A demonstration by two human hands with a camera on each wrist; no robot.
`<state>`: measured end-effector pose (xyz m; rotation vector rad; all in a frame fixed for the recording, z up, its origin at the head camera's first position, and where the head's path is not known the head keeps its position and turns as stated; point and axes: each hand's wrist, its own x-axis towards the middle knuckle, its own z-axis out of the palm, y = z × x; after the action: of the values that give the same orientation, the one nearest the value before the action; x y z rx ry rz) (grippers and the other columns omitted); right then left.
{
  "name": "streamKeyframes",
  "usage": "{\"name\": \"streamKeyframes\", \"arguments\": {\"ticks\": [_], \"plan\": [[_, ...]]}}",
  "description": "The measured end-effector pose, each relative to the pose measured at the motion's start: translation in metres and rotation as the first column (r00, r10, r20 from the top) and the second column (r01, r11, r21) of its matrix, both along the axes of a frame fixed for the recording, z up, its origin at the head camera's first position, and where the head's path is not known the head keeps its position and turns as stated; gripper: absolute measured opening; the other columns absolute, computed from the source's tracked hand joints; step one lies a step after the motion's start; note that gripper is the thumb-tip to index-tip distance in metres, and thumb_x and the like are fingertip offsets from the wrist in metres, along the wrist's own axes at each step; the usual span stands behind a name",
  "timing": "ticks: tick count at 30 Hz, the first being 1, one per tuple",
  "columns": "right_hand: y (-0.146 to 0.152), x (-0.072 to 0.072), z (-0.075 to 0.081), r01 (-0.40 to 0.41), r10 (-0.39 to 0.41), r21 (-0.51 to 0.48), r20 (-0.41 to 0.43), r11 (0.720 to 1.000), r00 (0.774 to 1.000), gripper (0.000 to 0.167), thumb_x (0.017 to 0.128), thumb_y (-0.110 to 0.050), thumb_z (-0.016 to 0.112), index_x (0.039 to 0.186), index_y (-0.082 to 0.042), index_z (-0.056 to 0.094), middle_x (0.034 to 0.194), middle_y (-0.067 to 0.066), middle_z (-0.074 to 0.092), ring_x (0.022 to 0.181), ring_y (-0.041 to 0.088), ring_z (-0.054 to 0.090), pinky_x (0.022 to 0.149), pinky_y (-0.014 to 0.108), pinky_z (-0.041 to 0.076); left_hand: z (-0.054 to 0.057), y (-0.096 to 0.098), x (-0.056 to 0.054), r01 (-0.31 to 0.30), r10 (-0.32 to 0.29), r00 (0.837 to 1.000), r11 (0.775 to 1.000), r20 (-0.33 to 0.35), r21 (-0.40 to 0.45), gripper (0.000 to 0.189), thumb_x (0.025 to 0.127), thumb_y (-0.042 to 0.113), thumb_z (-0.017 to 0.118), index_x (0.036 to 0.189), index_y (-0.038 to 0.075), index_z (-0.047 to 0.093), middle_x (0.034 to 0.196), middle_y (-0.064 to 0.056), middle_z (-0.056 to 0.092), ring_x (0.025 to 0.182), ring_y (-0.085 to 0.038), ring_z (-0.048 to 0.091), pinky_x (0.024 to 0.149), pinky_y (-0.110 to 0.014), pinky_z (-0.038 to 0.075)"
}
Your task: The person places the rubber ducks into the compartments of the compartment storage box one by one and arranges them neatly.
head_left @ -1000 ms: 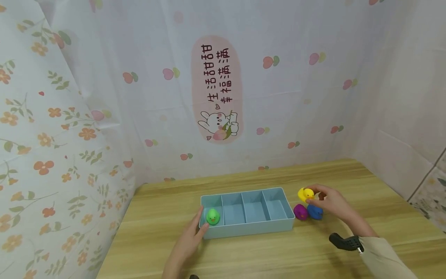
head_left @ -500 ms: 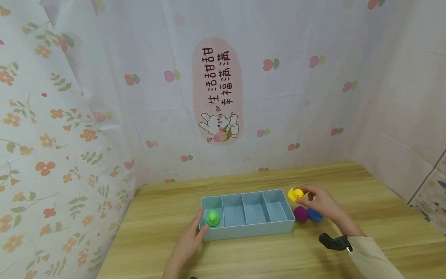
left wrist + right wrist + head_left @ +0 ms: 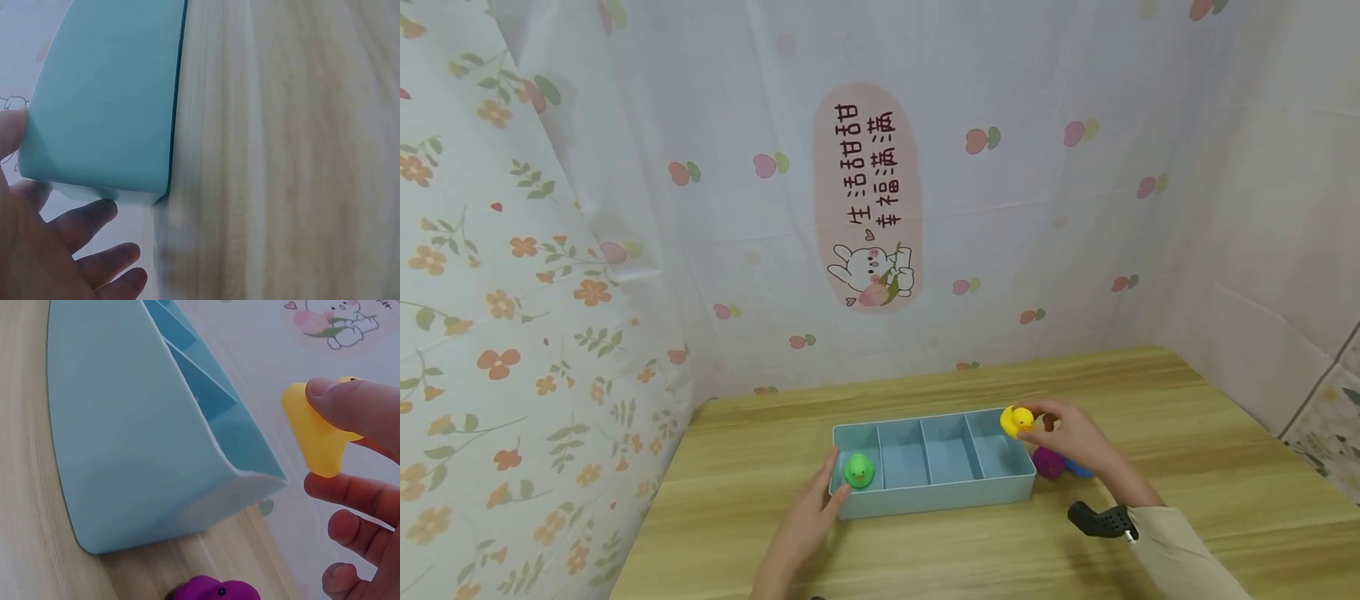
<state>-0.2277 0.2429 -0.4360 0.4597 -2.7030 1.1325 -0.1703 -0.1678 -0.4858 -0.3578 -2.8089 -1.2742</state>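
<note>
My right hand (image 3: pixel 1070 435) pinches a yellow rubber duck (image 3: pixel 1017 422) between thumb and fingers, above the rightmost compartment of a blue divided box (image 3: pixel 940 497). In the right wrist view, the thumb lies on the yellow duck (image 3: pixel 317 440) and a fingertip supports it from below. At the box's left end rests my left hand (image 3: pixel 807 510), its thumb by the front corner and its fingers along the end wall. The left wrist view shows those fingers (image 3: pixel 94 215) relaxed against the box (image 3: pixel 106 100). A green duck (image 3: pixel 859 472) sits in the leftmost compartment.
A purple duck (image 3: pixel 1048 462) and a blue duck (image 3: pixel 1079 469), partly hidden by my right hand, stand on the wooden table (image 3: pixel 722 492) just right of the box. A patterned curtain (image 3: pixel 1037 208) hangs behind the table.
My right hand has carried the yellow duck leftward, from above the purple and blue ducks to over the box's right end. My left hand stays at the box.
</note>
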Motion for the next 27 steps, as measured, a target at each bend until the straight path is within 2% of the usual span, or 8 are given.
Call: {"name": "streamKeyframes", "arguments": {"ticks": [11,21,27], "plan": [[-0.016,0.001,0.002,-0.002,0.002,-0.004,0.021,1.000,1.000,0.038,0.080,-0.023,0.077,0.114,-0.008,0.067,0.095,0.004,0.062,0.070,0.013,0.044,0.045,0.018,0.034,-0.001,0.000,0.000,0.006,-0.006,1.000,1.000,0.003,0.010,0.062,0.100,0.039,0.046,0.153,0.015,0.023,0.152,-0.019,0.033,0.137,-0.042,0.033,0.110,-0.059,0.029],[-0.033,0.001,0.004,-0.050,0.050,0.001,0.006,0.999,0.999,0.036,0.079,-0.019,0.078,0.112,-0.009,0.068,0.092,0.002,0.063,0.070,0.013,0.045,0.051,0.019,0.037,-0.001,-0.002,0.001,0.004,-0.004,1.000,1.000,0.004,0.003,0.062,0.100,0.040,0.046,0.153,0.015,0.024,0.152,-0.018,0.033,0.137,-0.042,0.034,0.109,-0.060,0.030],[-0.039,0.000,0.006,-0.048,0.047,0.020,0.031,0.999,0.998,0.037,0.080,-0.022,0.078,0.113,-0.009,0.068,0.090,0.000,0.061,0.073,0.015,0.045,0.052,0.019,0.038,0.001,-0.001,0.000,0.006,-0.006,1.000,1.000,0.004,0.011,0.062,0.100,0.040,0.046,0.153,0.016,0.024,0.152,-0.018,0.033,0.137,-0.042,0.033,0.110,-0.060,0.029]]}}
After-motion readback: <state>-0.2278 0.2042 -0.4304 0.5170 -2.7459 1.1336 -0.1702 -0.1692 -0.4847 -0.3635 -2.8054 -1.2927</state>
